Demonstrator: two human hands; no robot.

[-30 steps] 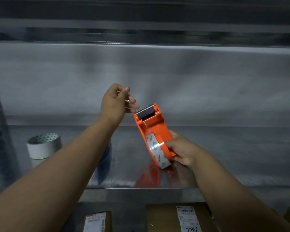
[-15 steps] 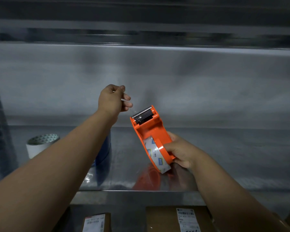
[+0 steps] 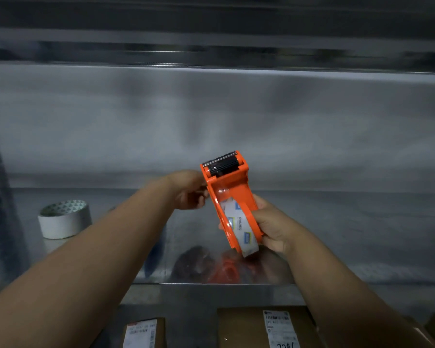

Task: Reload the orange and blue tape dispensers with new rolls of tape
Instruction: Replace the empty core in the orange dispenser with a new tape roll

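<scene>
My right hand (image 3: 271, 226) grips the lower part of the orange tape dispenser (image 3: 230, 190) and holds it upright above the metal shelf (image 3: 349, 234). A clear tape roll (image 3: 241, 227) with printed labels sits inside it. The serrated blade and black roller are at the top. My left hand (image 3: 190, 190) rests against the dispenser's left side with its fingers curled; whether it pinches the tape end is hidden. The blue dispenser is mostly hidden behind my left forearm.
A white tape roll (image 3: 64, 219) stands on the shelf at the left. Below the shelf's front edge lie cardboard parcels (image 3: 264, 327) with shipping labels; a smaller box (image 3: 143, 332) lies left of them. A steel back wall closes the shelf.
My left hand has dropped from up and left of the blade down to the dispenser's left side. The dispenser has tilted more upright in my right hand.
</scene>
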